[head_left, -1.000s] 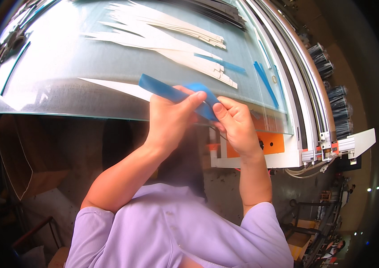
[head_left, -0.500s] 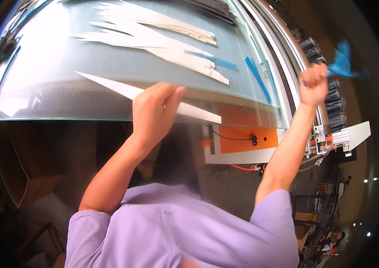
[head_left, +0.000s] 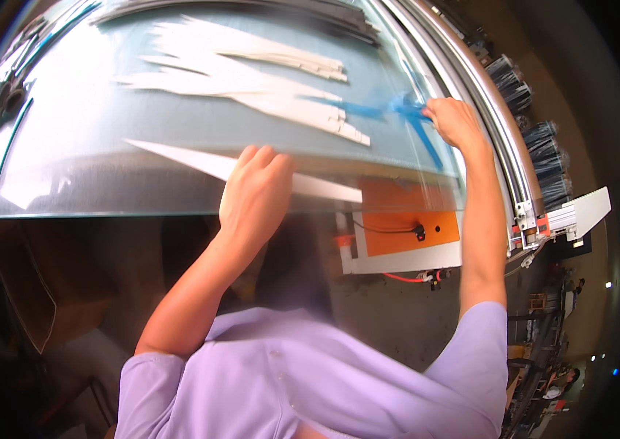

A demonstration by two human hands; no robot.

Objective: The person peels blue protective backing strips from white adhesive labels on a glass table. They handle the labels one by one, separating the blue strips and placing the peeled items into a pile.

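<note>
My left hand (head_left: 255, 189) is closed over the middle of a long white tapered strip (head_left: 185, 158), which lies slantwise along the near edge of the glass-topped table (head_left: 98, 175). The strip's pointed end reaches left, its wide end right. Out to the right, my right hand (head_left: 456, 124) is closed on a piece of blue film (head_left: 406, 107), crumpled and smeared by motion above the table. Beyond my left hand lie fanned piles of similar white strips (head_left: 280, 102). A flat blue strip (head_left: 427, 146) rests on the glass near the film.
Dark strips (head_left: 251, 9) are stacked at the far side. A metal rail (head_left: 496, 110) runs along the table's right side, with dark plastic-wrapped rolls (head_left: 544, 157) beyond. An orange panel (head_left: 412, 233) with a cable sits under the near right corner.
My right hand has swung left with the blue film, from beyond the rail to over the glass. My left hand stays at the white strip, its fingers now curled more over it.
</note>
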